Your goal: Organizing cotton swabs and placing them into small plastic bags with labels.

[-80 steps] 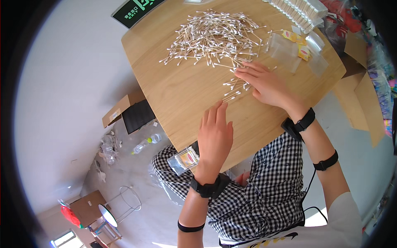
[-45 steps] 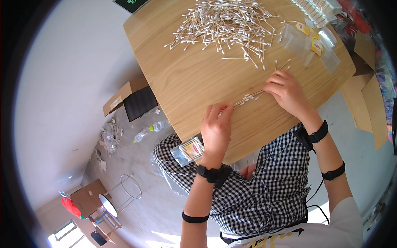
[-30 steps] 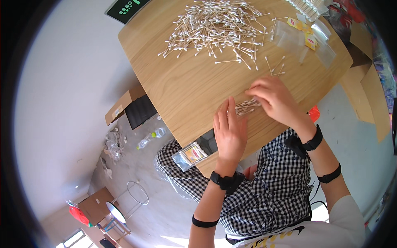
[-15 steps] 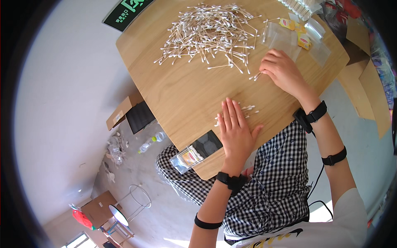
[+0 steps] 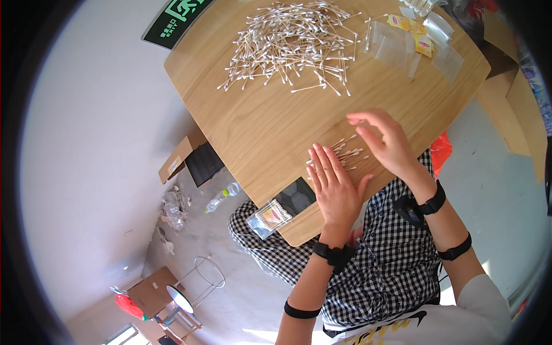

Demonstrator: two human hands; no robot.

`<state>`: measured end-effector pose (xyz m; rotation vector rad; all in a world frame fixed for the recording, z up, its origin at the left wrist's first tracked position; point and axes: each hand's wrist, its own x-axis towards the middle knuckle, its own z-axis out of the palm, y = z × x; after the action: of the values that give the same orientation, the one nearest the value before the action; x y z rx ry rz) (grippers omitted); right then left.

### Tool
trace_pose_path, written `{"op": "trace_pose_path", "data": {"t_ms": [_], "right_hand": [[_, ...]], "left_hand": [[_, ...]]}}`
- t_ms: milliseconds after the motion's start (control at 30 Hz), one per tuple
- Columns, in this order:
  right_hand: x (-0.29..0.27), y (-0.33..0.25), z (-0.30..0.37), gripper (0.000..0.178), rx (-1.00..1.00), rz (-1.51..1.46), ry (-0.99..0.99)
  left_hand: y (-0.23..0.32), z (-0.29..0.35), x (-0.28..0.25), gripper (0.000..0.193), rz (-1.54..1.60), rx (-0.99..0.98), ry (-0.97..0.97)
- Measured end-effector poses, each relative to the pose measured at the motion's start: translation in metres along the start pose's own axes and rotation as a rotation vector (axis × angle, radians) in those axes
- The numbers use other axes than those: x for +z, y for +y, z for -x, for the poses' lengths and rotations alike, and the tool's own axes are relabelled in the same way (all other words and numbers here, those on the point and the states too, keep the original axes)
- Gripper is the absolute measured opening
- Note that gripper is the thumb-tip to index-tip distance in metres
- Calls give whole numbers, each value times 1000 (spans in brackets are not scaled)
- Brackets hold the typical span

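Observation:
My left hand (image 5: 338, 198) lies flat on the wooden table with its fingers stretched out. Under and beside those fingers is a small bunch of cotton swabs (image 5: 353, 154), partly hidden by the hand. Just to the right, my right hand (image 5: 386, 144) hovers over the bunch's far end, thumb and fingers apart, holding nothing that I can see. Farther back spreads a large loose heap of cotton swabs (image 5: 290, 46), lying in many directions.
By the near left edge lie a packed clear bag of cotton swabs (image 5: 269, 218) and a dark flat object (image 5: 296, 196). Clear plastic bags (image 5: 391, 49) and yellow cards (image 5: 424, 45) sit at the far right. Cardboard boxes (image 5: 510, 115) stand beside the table (image 5: 253, 126).
My right hand has come nearer from beside the big heap, and its pinch on a few cotton swabs has opened. More swabs now lie by my left hand, which stays flat.

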<state>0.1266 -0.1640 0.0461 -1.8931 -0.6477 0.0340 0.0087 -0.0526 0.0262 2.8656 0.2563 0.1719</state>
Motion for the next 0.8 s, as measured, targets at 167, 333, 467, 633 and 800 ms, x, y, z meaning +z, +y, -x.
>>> {"op": "trace_pose_path", "data": {"t_ms": [167,333,467,633,800], "right_hand": [[-2,14,15,17,259,-293,311],[24,3,19,16,165,-222,356],[23,3,19,15,84,-52,334],[26,6,18,15,69,-63,349],[27,7,19,14,99,-103,380]], "left_hand": [[2,-24,-9,104,-130,31,-79],[-7,-26,-7,104,-152,39,-67],[4,1,-8,105,-121,39,-119],[4,-6,-12,106,-134,27,-110],[9,-4,-11,106,-71,26,-82]]}}
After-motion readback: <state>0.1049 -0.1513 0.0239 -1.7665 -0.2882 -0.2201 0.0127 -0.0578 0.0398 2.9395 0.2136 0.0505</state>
